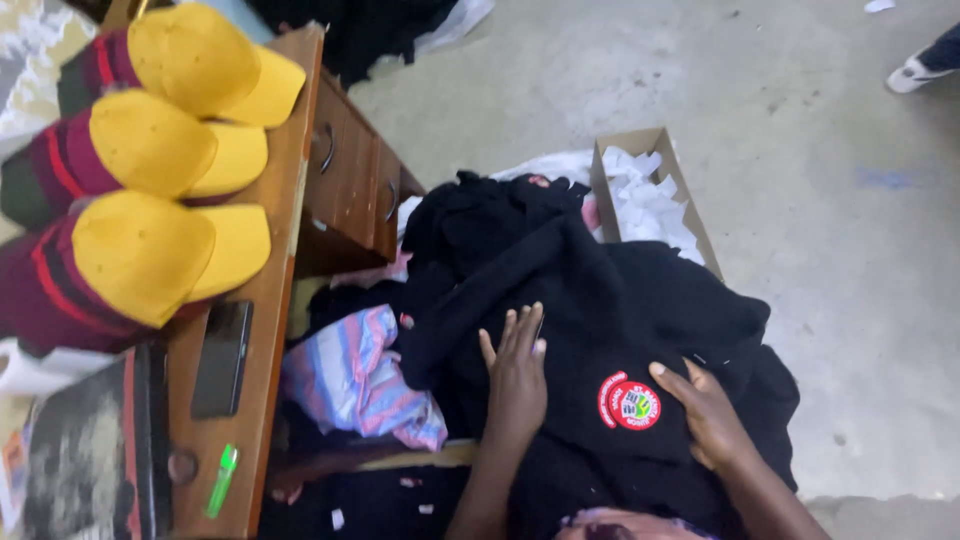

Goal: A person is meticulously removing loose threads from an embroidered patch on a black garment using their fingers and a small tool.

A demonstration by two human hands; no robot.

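A black garment (640, 300) lies heaped in front of me, with a round red badge (630, 402) sewn on it. My left hand (516, 380) rests flat on the black cloth, fingers spread, just left of the badge. My right hand (706, 412) presses on the cloth right of the badge, fingers bent and touching the fabric beside it. Neither hand visibly grips anything. More black cloth (490, 225) is piled behind.
A wooden desk (290, 250) stands at left with drawers, bearing three stacks of yellow caps (150, 250), a dark phone (222, 358) and a green lighter (222, 478). A striped pink-blue cloth (355, 375) lies beside it. A cardboard box (655, 195) holds white scraps. Someone's shoe (912, 72) is far right.
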